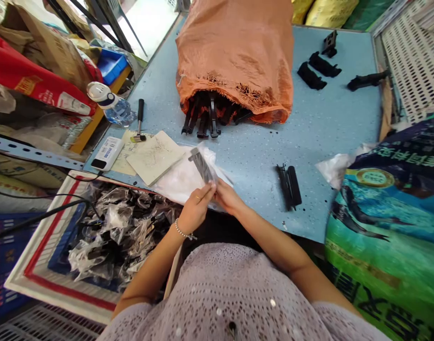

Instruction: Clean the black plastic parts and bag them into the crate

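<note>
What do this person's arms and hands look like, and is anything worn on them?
The left hand and right hand are both ungloved. A pale beaded bracelet circles the left wrist, and what seems a thin ring shows on that hand. The forearms are uncovered below the short mauve-grey sleeves of an openwork knit top.

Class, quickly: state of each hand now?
Left hand: closed, pinching the clear bag around a black part.
Right hand: closed at the same bag's near end.

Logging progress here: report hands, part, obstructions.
Left hand, right hand: pinching near end of clear bag. Black part: inside it. Orange sack: beyond, not blocking.
</note>
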Motion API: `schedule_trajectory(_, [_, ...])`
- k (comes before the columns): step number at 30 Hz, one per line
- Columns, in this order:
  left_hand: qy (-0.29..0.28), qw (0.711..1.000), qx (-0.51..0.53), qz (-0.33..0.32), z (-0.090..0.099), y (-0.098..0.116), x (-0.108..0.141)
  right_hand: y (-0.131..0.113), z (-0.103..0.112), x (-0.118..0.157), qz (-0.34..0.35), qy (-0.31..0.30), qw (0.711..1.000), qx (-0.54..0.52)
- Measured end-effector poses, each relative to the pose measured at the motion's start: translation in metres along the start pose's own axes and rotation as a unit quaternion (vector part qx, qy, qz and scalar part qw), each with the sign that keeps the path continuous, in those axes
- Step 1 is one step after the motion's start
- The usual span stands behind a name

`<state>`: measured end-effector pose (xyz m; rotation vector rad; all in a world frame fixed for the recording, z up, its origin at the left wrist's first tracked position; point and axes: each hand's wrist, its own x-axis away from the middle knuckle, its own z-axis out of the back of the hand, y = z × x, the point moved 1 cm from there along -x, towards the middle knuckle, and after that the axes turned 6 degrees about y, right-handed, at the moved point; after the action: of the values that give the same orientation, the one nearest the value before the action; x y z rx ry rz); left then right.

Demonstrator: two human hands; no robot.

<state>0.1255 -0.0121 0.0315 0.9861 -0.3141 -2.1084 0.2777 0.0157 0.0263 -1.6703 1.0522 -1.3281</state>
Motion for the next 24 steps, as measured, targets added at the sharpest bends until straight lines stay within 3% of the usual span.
schedule_trajectory(3, [0.007,1.0,0.019,-0.001,0.005,0.015,-0.001,-0.001,-0.003,0.027,0.07,0.0,0.997,0.027])
schedule_trajectory(5, [0.017,1.0,-0.015,0.004,0.015,0.018,-0.004,-0.005,0.0,0.046,0.108,-0.049,0.991,0.067])
schedule_trajectory(11, [0.11,0.987,-0.081,0.087,0.053,0.021,0.003,-0.009,0.0,0.071,0.098,-0.239,0.965,-0.042])
schedule_trajectory(15, [0.105,0.978,-0.12,0.137,0.07,0.021,0.017,-0.006,-0.019,0.077,0.095,-0.287,0.95,-0.079])
schedule_trajectory(18, [0.106,0.964,-0.129,0.208,0.092,0.026,0.03,-0.016,-0.022,0.082,0.103,-0.326,0.94,-0.005])
schedule_trajectory(21, [0.077,0.941,-0.091,0.317,0.145,0.03,0.054,-0.044,0.014,0.081,0.148,-0.34,0.916,0.151])
schedule_trajectory(22, [0.059,0.926,-0.083,0.364,0.168,0.027,0.066,-0.054,0.038,0.076,0.173,-0.305,0.909,0.224])
schedule_trajectory(24, [0.011,0.88,-0.113,0.461,0.217,0.013,0.093,-0.075,0.096,0.062,0.225,-0.15,0.875,0.402])
